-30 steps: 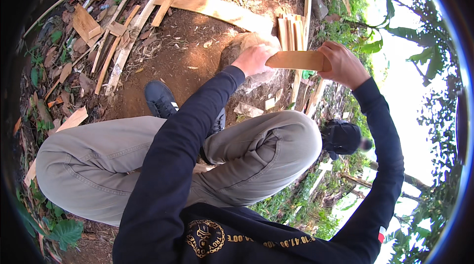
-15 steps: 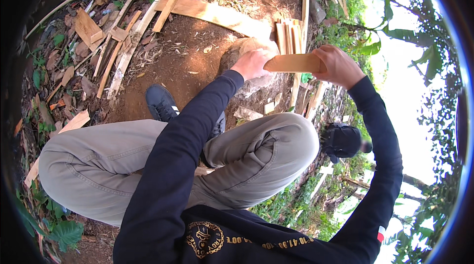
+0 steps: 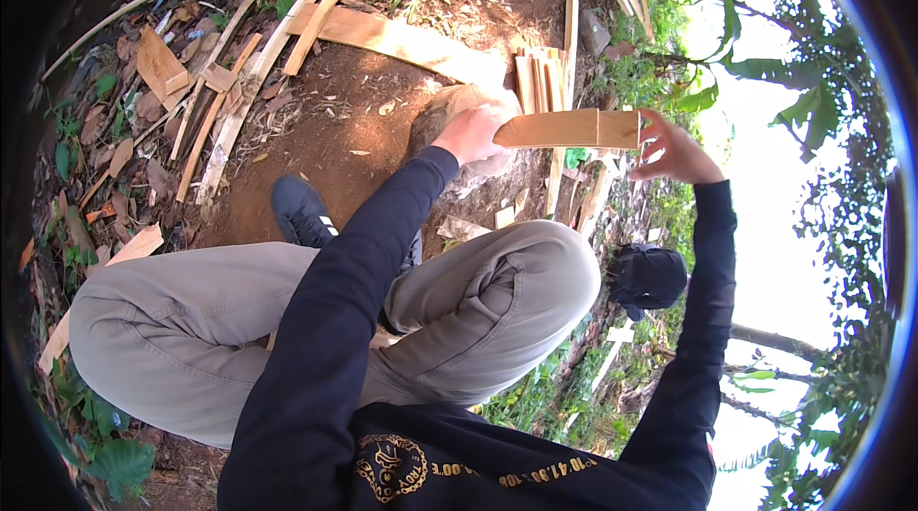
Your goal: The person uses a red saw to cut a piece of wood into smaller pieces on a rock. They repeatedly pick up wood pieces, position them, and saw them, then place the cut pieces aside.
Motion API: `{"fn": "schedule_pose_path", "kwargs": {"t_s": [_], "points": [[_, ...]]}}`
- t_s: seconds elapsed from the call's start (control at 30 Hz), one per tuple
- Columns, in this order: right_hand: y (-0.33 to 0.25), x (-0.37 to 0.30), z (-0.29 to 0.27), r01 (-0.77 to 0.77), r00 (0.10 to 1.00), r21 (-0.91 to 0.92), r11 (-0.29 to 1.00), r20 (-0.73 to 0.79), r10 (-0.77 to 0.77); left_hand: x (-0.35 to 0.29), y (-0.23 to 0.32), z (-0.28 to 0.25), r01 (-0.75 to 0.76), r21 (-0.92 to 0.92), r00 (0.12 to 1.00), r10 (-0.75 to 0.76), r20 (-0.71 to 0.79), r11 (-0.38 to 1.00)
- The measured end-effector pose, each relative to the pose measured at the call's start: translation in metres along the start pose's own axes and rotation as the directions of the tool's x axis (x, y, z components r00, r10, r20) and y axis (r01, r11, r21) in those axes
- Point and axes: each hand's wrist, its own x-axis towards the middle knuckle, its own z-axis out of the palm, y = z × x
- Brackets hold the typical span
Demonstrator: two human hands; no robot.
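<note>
My left hand (image 3: 470, 133) is closed round the left end of a short, flat wooden board (image 3: 545, 130), held out level. Toward its right end a straight line crosses the wood, where a second short piece (image 3: 620, 130) seems to overlap or butt against it. Just off that right end, my right hand (image 3: 681, 152) has its fingers curved and spread apart. Whether a fingertip still touches the wood, I cannot tell. A pale, rounded block (image 3: 435, 124), stone or stump, stands behind and under my left hand.
A wide plank (image 3: 402, 38) leads to the block, with upright-looking slats (image 3: 538, 81) beside it. Long strips (image 3: 273, 52) and offcuts (image 3: 161, 62) lie at left on dirt and leaves. A person in dark clothing (image 3: 650, 277) is at right, beyond my bent knee (image 3: 564, 262).
My right hand has let go of the board's right end and opened. A second length of wood now shows there. The whole view has shifted slightly left.
</note>
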Motion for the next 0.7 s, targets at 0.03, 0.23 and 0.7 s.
{"fn": "schedule_pose_path", "kwargs": {"t_s": [0.03,0.23,0.7], "points": [[0.024,0.004,0.021,0.080,0.995,0.018,0.997,-0.068,-0.079,0.002,0.007,0.008,-0.009,-0.028,1.000,0.009,0.010,1.000],[0.006,0.057,0.137,0.510,0.854,0.651,0.562,-0.459,-0.243,0.006,0.006,-0.011,0.003,-0.029,0.997,-0.001,0.074,1.000],[-0.003,0.064,0.142,0.643,0.752,0.506,0.575,-0.559,-0.349,0.032,0.081,-0.078,0.721,-0.663,0.671,-0.440,0.597,0.199]]}}
